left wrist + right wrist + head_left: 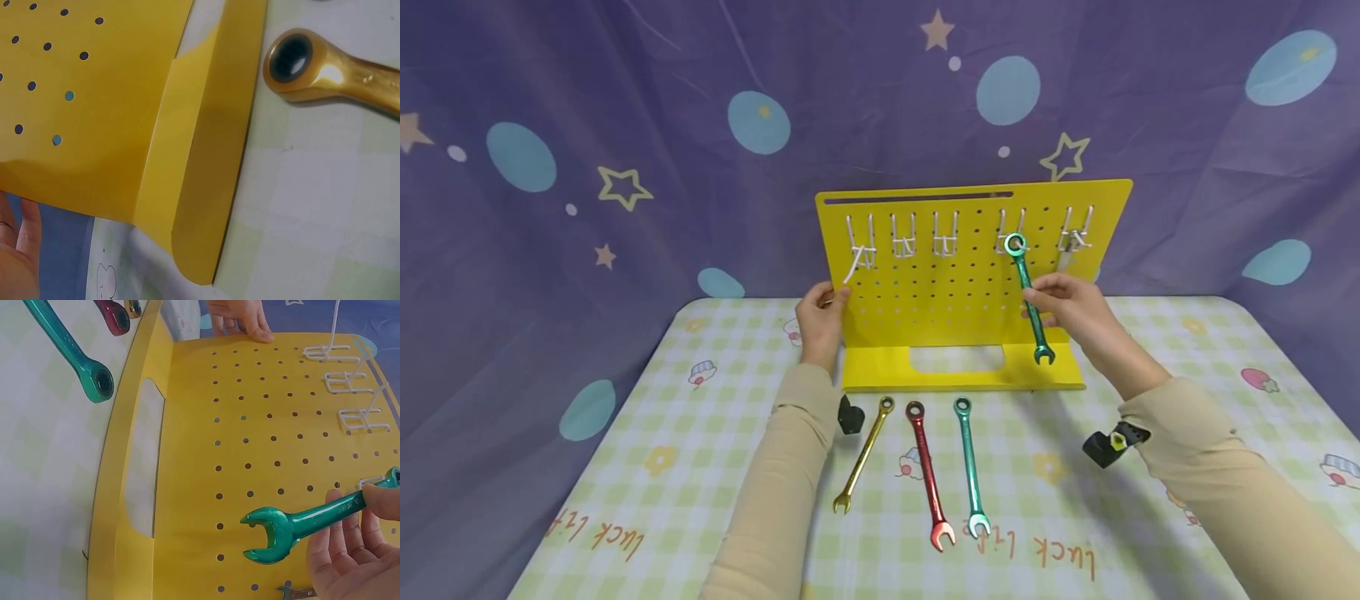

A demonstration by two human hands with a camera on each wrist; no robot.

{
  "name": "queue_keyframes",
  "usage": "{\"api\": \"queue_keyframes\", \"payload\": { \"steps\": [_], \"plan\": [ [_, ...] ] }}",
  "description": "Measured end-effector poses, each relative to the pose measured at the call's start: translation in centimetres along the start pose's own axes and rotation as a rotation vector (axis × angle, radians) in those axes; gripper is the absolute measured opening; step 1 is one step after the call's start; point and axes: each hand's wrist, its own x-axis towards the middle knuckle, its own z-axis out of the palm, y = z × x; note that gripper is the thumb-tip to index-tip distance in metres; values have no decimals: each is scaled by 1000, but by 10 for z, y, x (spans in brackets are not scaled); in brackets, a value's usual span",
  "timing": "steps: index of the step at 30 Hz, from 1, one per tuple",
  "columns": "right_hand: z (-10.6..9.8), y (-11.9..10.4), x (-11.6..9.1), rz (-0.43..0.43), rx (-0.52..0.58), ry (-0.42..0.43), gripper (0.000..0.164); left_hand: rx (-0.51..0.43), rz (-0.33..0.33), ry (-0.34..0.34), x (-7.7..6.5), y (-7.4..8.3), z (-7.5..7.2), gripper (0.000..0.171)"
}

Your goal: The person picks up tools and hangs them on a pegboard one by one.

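so the right hand [1070,305] is pinching a green wrench [1036,323] between thumb and fingers, ring end up at the fourth hook [1002,222] of the yellow pegboard [925,332]. Right wrist cam crops that ring but catches another wrench's tip [303,593] poking out below. Left hand [821,321] grips the board's edge, thumb in front; left wrist cam only gets a few fingers, plus the gold wrench's ring [337,75] up close

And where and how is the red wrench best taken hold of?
Probably grip the red wrench at mid-shaft, coming from above and pinching across its long sides: it lies flat, the shaft is slim and straight between wider ends, and bare tablecloth shows on both sides.
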Motion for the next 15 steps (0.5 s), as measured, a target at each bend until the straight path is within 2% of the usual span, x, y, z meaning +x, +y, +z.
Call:
{"api": "queue_keyframes", "payload": {
  "steps": [15],
  "plan": [
    [8,3,12,13,56,11,40,6,-17,-8,0,0,0,29]
  ]
}}
